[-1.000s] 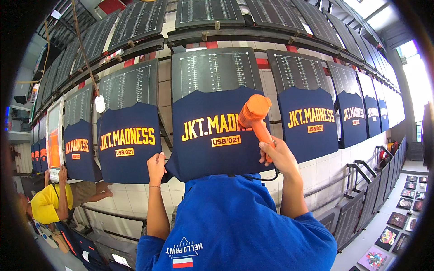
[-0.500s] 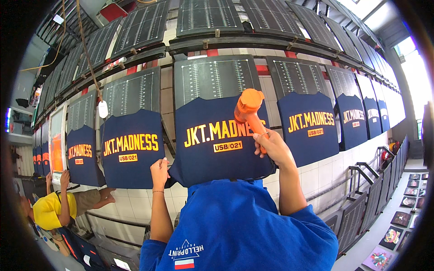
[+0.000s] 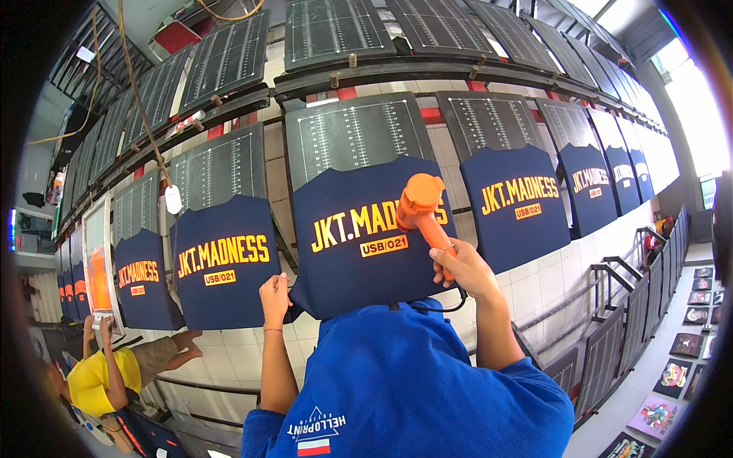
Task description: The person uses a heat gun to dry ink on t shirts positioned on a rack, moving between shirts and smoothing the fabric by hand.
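In my right hand [image 3: 463,267] is an orange hair dryer [image 3: 422,200], gripped by its handle. Its barrel hangs over the print on a navy shirt [image 3: 347,286] and covers some of the yellow-orange lettering. The shirt lies on a dark grey board [image 3: 357,130] with white ruled marks, directly in front of me. My left hand [image 3: 275,298] is closed at the shirt's lower left side, where the cloth's edge is drawn toward the curled fingers. A black cord [image 3: 452,307] loops below the dryer's handle.
Matching printed shirts [image 3: 223,256] lie on boards to both sides. Another row of boards [image 3: 338,30] stands beyond. At left, a person in a yellow top [image 3: 103,379] holds a framed screen [image 3: 98,259]. A white tag [image 3: 173,199] hangs on a cord. Metal racks [image 3: 603,359] stand at right.
The dryer has shifted slightly down and left across the lettering. My left hand stays at the shirt's side. The person in yellow and the framed screen sit lower in view.
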Demonstrator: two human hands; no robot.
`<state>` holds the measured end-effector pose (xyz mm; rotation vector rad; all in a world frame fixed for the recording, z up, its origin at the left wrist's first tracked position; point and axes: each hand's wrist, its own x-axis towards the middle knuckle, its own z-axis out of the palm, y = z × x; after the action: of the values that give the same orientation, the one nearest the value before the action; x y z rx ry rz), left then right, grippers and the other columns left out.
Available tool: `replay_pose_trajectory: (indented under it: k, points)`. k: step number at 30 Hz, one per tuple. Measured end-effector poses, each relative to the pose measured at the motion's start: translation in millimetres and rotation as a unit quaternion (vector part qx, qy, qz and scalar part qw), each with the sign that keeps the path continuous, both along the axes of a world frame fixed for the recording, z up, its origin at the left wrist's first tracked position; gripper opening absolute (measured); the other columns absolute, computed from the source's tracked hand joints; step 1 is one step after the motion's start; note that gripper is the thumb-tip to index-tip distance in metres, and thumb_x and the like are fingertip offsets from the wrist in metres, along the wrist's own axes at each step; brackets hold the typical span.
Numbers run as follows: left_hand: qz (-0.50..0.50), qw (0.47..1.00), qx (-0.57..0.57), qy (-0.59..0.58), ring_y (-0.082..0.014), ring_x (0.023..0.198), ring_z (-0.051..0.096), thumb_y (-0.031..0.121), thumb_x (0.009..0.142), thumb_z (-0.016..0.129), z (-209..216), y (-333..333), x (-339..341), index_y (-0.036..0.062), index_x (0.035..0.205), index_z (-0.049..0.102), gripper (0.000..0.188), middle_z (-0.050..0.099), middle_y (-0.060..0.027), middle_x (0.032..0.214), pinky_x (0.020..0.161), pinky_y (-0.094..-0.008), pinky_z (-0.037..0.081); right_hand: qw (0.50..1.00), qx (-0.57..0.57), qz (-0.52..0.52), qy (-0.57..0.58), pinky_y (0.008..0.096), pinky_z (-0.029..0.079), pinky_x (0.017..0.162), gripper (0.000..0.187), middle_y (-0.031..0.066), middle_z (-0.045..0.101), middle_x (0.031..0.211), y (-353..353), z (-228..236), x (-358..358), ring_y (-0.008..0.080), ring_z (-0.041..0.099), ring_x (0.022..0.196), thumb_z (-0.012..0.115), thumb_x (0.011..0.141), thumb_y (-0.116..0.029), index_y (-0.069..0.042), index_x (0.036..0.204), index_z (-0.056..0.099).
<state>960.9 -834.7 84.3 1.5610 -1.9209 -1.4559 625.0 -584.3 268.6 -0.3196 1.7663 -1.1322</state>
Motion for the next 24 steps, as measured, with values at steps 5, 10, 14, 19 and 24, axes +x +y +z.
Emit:
replay_pose_trajectory:
  k: [5,10,14,19,24]
  points:
    - [0.015,0.999,0.033,0.031,-0.0091,0.041,0.050,0.025,0.100,0.057,1,1,2,-0.0057,0.089,0.068,0.035,0.055,-0.0045,0.061,0.039,-0.0255,0.043,1.000,-0.007,0.004,-0.019,0.0228,0.048,0.049,0.029,0.0015,0.058,0.073,-8,-5,15,0.0093,0.060,0.060,0.064,0.097,-0.028,0.000,0.103,0.057]
    - [-0.001,0.998,0.057,0.039,-0.0085,0.042,0.050,0.024,0.100,0.057,4,-3,3,-0.0048,0.092,0.069,0.032,0.058,-0.0048,0.063,0.040,-0.0251,0.044,1.000,-0.004,0.017,-0.005,0.0227,0.048,0.050,0.030,0.0016,0.057,0.073,-22,-2,26,0.0090,0.060,0.060,0.063,0.097,-0.029,0.000,0.103,0.057]
    - [-0.032,0.997,0.056,0.051,-0.0094,0.042,0.053,0.024,0.099,0.057,1,-6,6,-0.0047,0.094,0.068,0.031,0.065,-0.0081,0.071,0.040,-0.0251,0.044,1.000,-0.002,0.008,0.014,0.0222,0.049,0.052,0.028,0.0016,0.059,0.075,-33,0,28,0.0086,0.061,0.061,0.062,0.098,-0.029,-0.001,0.101,0.058]
    - [-0.075,0.996,0.005,0.055,-0.0122,0.044,0.057,0.024,0.099,0.058,-3,-8,3,-0.0045,0.097,0.067,0.030,0.071,-0.0109,0.080,0.042,-0.0276,0.046,1.000,-0.022,-0.015,0.013,0.0229,0.050,0.053,0.032,0.0003,0.058,0.074,-44,-4,27,0.0084,0.059,0.062,0.063,0.097,-0.030,0.000,0.105,0.057]
    - [-0.138,0.990,-0.017,-0.007,-0.0264,0.058,0.068,0.029,0.097,0.058,1,-5,-13,-0.0031,0.103,0.068,0.034,0.073,-0.0184,0.088,0.058,-0.0379,0.053,0.999,-0.018,-0.025,0.031,0.0228,0.050,0.053,0.031,0.0002,0.058,0.074,-58,-7,27,0.0082,0.059,0.062,0.063,0.097,-0.030,0.000,0.103,0.057]
